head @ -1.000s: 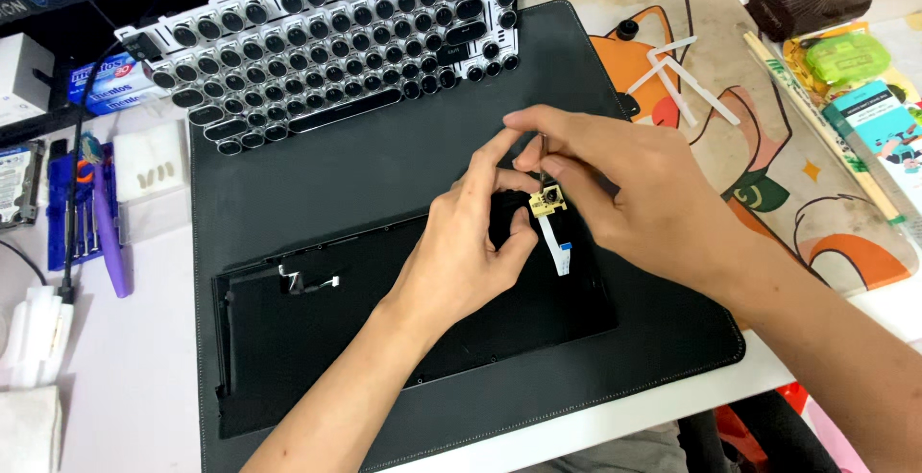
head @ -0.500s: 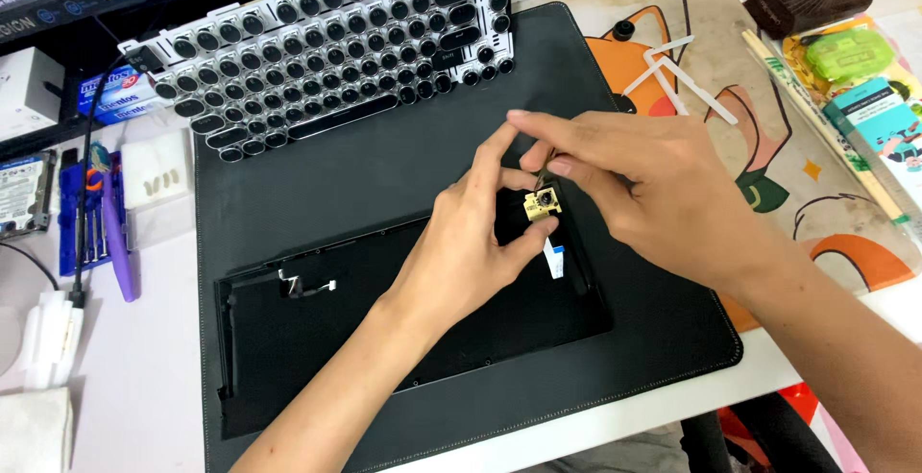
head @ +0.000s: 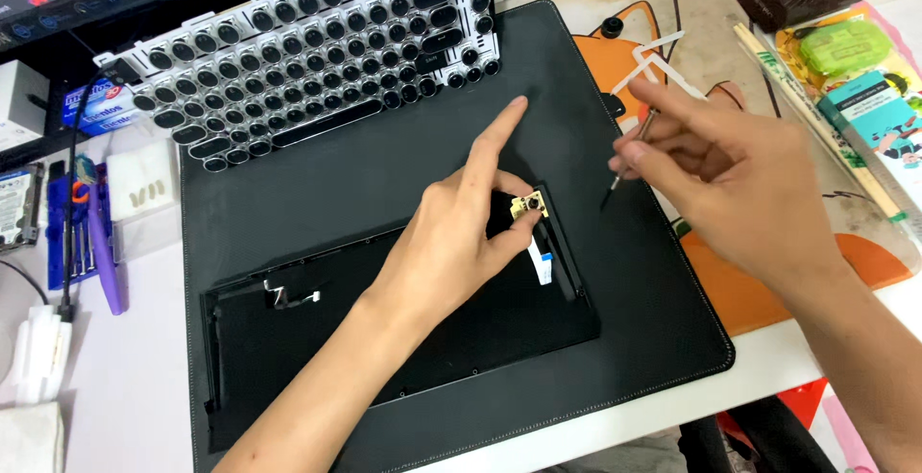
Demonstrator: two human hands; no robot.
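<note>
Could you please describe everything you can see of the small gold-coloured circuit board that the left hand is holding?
The small gold-coloured circuit board is a roughly square piece with a dark round part at its middle. A flat white ribbon cable with a blue tip hangs from below it. It sits at the upper right corner of the black rectangular keyboard case, pinched by the thumb and a finger of the left hand, whose index finger points away. The right hand, holding a thin dark-tipped tool, is apart from it.

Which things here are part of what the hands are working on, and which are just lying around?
In use: left hand, small circuit board, black keyboard case, right hand, thin screwdriver.

Lying about: key top section, green box, purple tool, white strips.
</note>
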